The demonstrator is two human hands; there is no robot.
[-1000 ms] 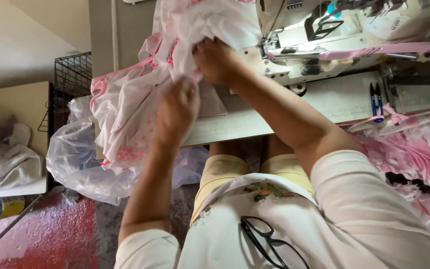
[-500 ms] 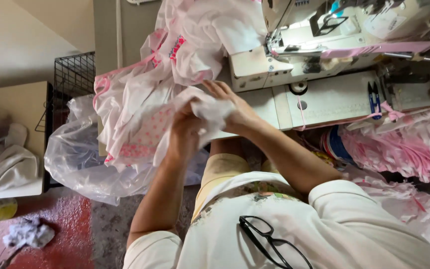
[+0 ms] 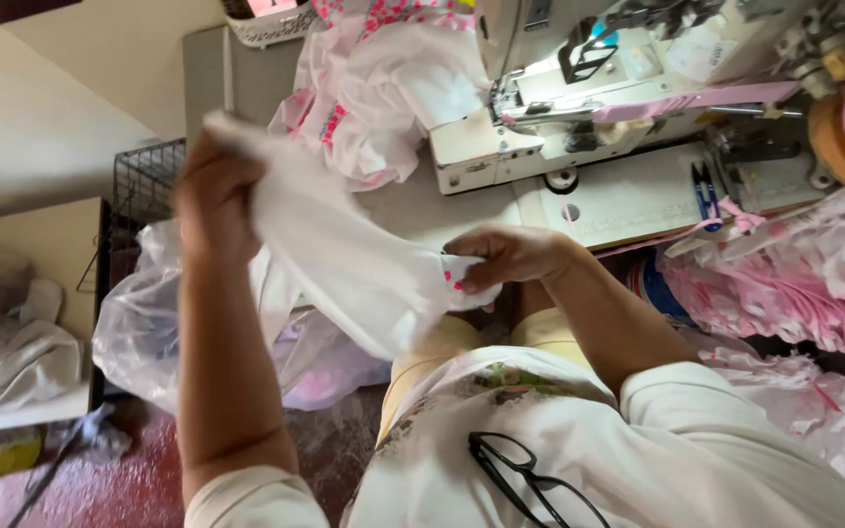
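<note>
I hold a white piece of fabric (image 3: 344,259) stretched between both hands in front of the sewing table. My left hand (image 3: 215,196) grips its upper left corner, raised high. My right hand (image 3: 506,256) pinches the lower right end, where small pink marks show. A white sewing machine (image 3: 589,88) stands on the table (image 3: 628,200) beyond my right hand. A heap of white and pink garments (image 3: 374,98) lies on the table to the machine's left.
A clear plastic bag (image 3: 139,332) of cloth hangs at the table's left side, beside a black wire crate (image 3: 144,181). Pink ruffled fabric (image 3: 794,284) piles up at the right. Blue snips (image 3: 704,191) lie on the table. Black glasses (image 3: 530,479) hang on my shirt.
I have pulled the white piece off the heap and spread it. My left hand rose up and to the left; my right hand moved right, away from it.
</note>
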